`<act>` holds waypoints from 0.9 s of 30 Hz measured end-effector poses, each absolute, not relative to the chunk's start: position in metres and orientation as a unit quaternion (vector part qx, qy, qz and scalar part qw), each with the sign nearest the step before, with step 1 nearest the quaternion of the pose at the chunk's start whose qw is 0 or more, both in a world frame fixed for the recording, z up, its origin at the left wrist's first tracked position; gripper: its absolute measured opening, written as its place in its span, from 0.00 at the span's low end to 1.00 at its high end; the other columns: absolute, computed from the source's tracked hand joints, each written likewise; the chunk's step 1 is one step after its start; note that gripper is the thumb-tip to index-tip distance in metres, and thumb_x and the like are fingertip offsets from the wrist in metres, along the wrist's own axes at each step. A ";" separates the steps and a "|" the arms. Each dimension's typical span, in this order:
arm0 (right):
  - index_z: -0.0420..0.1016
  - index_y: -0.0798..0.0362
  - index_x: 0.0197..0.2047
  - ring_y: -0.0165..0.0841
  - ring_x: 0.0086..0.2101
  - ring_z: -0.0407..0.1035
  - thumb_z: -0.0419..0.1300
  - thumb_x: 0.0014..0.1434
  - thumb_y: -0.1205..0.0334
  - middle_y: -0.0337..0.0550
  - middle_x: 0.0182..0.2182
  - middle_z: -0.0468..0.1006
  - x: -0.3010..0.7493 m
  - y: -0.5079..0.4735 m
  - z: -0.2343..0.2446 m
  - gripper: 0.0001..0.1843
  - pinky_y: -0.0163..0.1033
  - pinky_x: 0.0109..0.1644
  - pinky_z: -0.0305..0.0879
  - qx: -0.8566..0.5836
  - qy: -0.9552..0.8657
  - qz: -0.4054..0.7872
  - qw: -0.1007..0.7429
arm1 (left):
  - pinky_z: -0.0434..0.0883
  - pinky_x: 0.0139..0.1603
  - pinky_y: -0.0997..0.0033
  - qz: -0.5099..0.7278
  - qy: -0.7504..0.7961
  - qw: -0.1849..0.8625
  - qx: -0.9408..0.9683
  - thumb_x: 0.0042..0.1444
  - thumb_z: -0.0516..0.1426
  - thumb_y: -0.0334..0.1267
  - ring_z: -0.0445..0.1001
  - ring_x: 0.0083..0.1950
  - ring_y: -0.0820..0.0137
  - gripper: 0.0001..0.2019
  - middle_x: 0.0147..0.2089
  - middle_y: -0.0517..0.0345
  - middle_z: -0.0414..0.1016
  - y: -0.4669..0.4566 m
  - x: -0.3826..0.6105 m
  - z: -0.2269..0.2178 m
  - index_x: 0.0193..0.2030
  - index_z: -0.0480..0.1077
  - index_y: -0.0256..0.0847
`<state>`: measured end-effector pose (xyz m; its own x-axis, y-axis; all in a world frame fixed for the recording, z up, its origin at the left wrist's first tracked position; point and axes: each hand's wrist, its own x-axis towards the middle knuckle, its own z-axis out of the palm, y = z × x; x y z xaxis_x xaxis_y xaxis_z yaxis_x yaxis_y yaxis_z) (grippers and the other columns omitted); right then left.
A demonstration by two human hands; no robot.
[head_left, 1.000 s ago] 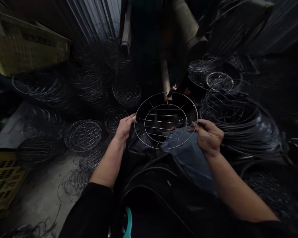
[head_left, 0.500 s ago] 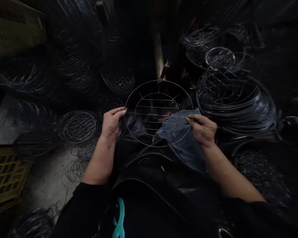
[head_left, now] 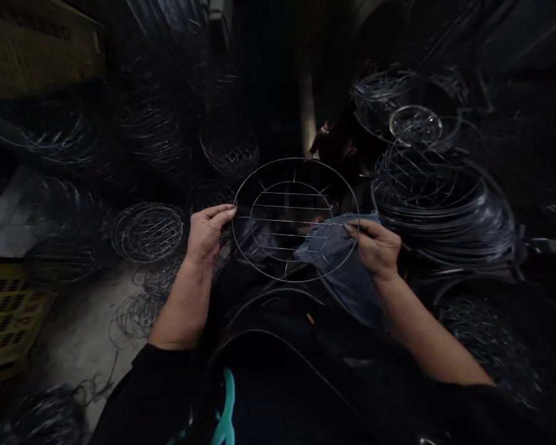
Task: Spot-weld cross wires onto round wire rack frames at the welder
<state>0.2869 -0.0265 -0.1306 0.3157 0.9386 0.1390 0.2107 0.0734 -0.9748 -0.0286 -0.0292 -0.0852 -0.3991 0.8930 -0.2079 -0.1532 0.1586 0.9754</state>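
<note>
At centre frame, the left hand (head_left: 207, 232) and right hand (head_left: 375, 246) have their fingers closed on opposite rims of a wire rack (head_left: 295, 219). Its crossbars look complete, and finished stacks (head_left: 440, 204) lie at right.

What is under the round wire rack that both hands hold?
Through the wire rack bars: blue cloth at lower right, dark glossy sheet at lower left. Behind the upper part it is too dark to tell.

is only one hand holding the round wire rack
No, the left hand and right hand grip opposite sides of the wire rack.
</note>
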 end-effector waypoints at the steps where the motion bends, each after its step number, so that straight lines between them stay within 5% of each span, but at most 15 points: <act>1: 0.80 0.53 0.28 0.32 0.22 0.71 0.70 0.42 0.59 0.37 0.20 0.76 0.284 -0.026 -0.130 0.09 0.39 0.30 0.69 -0.592 -0.489 0.334 0.547 | 0.71 0.34 0.74 0.571 0.613 0.456 0.302 0.36 0.69 0.37 0.74 0.31 0.72 0.13 0.31 0.52 0.80 -0.032 -0.032 -0.085 0.32 0.80 0.37; 21: 0.81 0.45 0.34 0.34 0.32 0.75 0.66 0.54 0.62 0.38 0.31 0.80 0.096 0.005 -0.094 0.04 0.40 0.38 0.72 -0.320 -0.747 0.426 0.398 | 0.67 0.31 0.77 0.692 0.690 0.077 0.197 0.39 0.67 0.31 0.71 0.30 0.76 0.08 0.30 0.61 0.78 -0.164 -0.171 -0.041 0.30 0.80 0.43; 27: 0.80 0.44 0.36 0.34 0.33 0.74 0.65 0.56 0.62 0.38 0.32 0.80 0.041 0.014 -0.040 0.04 0.40 0.38 0.72 -0.258 -0.793 0.357 0.420 | 0.65 0.27 0.73 0.699 0.703 0.007 0.129 0.42 0.68 0.39 0.68 0.28 0.76 0.11 0.32 0.64 0.75 -0.179 -0.219 -0.050 0.35 0.78 0.46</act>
